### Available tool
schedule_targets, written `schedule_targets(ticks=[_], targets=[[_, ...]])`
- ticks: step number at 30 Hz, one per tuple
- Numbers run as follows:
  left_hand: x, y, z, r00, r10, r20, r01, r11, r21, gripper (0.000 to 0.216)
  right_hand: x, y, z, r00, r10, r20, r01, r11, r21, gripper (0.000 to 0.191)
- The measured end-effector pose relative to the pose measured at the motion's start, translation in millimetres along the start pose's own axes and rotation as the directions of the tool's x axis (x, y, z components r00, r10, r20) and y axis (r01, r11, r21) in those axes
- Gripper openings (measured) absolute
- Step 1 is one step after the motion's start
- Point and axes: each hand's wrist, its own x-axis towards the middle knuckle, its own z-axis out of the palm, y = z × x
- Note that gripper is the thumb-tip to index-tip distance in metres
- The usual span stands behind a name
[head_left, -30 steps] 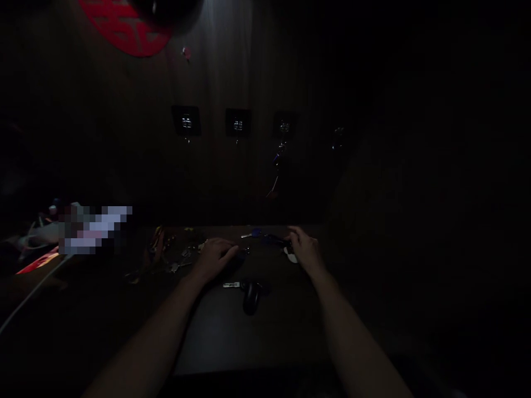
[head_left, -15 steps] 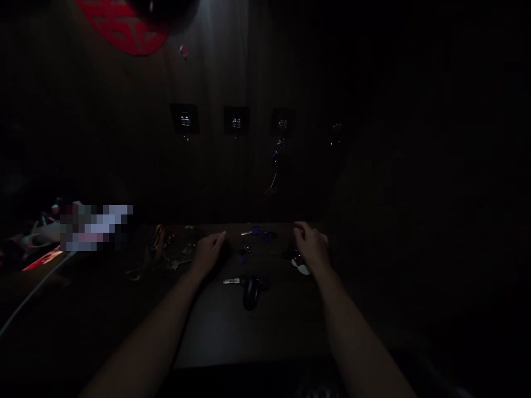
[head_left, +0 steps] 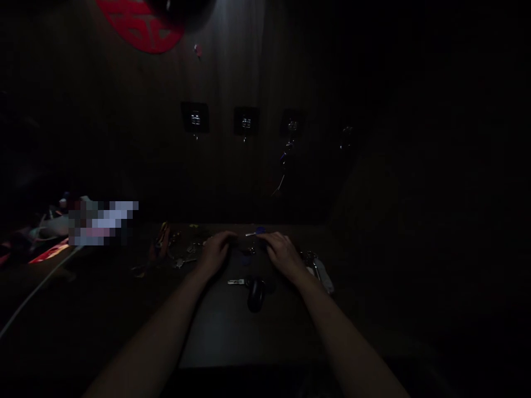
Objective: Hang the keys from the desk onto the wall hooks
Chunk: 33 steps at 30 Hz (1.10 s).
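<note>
Now: two hands are seen palm-down over a dark worktop (head_left: 219,337) in dim light, with the forearms entering from the lower edge.
Left hand (head_left: 213,254): curled downward, loosely closed; whether anything is gripped cannot be told, as the palm side is hidden.
Right hand (head_left: 282,253): likewise curved over the surface, its fingers pointing toward the left hand; any grip is hidden.
Nearest things: a key with blue head (head_left: 256,232) lies just beyond and between the hands; a small bluish tag (head_left: 246,258) is partly shadowed beside them.
Nearer the body: a silver key (head_left: 235,282) lies just beside a black key fob (head_left: 256,294).
Flanks: a bunch of keys (head_left: 185,257) and an orange strap (head_left: 162,240) are on the left; a ring of keys with pale fob (head_left: 319,273) is on the right.
Wall: a row of black square hooks (head_left: 246,121) is fixed above the worktop, with a thin dangling item (head_left: 284,166) on the third.
Placement: the keys are apparently spread apart so that each can be picked out singly.
</note>
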Motion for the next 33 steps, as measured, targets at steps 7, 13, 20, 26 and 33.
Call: schedule_targets(ticks=[7, 13, 20, 26, 33], targets=[[-2, 4, -2, 0.997, 0.04, 0.061, -0.043, 0.998, 0.048, 0.038, 0, -5, 9, 0.99, -0.103, 0.093, 0.098, 0.994, 0.058, 0.036], [-3, 13, -3, 0.986, 0.11, 0.125, -0.114, 0.993, 0.029, 0.029, 2, -4, 2, 1.0, 0.023, 0.007, -0.023, 1.0, 0.009, 0.035], [-4, 21, -1, 0.963, 0.174, 0.204, -0.192, 0.978, 0.075, 0.022, 1, -9, 2, 0.997, -0.008, 0.08, 0.007, 1.0, 0.021, 0.016], [-5, 20, -2, 0.959, 0.171, 0.226, -0.195, 0.977, 0.089, 0.022, 3, -7, 5, 0.992, 0.028, 0.121, -0.027, 1.0, -0.005, 0.015], [-5, 22, -3, 0.951, 0.192, 0.244, -0.221, 0.971, 0.095, 0.022, 2, -4, 9, 0.987, 0.022, 0.161, -0.016, 0.999, -0.041, 0.028]])
